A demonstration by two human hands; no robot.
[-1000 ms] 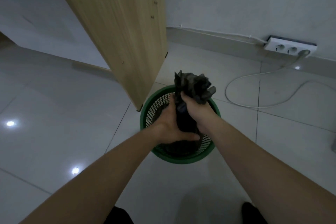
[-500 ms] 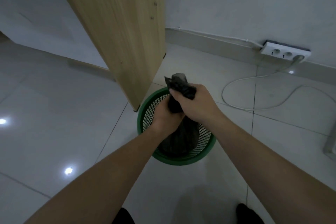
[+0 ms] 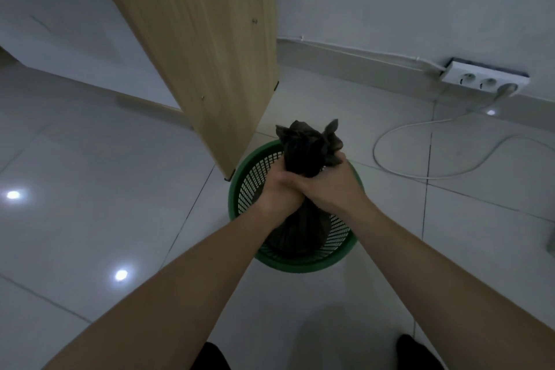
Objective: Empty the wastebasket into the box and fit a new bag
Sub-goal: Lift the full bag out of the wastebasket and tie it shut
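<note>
A green mesh wastebasket (image 3: 255,171) stands on the tiled floor, right by the foot of a wooden panel. Inside it is a black bin bag (image 3: 309,147) with its mouth gathered into a bunch that sticks up above the rim. My left hand (image 3: 280,189) and my right hand (image 3: 329,186) are pressed together over the basket, both clenched around the bag's neck. The lower part of the bag hangs below my hands inside the basket. No box is in view.
A tall wooden panel (image 3: 207,48) leans up from the basket's left edge. A white power strip (image 3: 483,79) lies at the wall on the right, and its white cable (image 3: 420,173) loops over the floor behind the basket. My dark shoes show at the bottom edge.
My hands have shifted on the bag's neck, and the gathered top now fans out above them again, where half a second ago it was mostly covered by my right hand.
</note>
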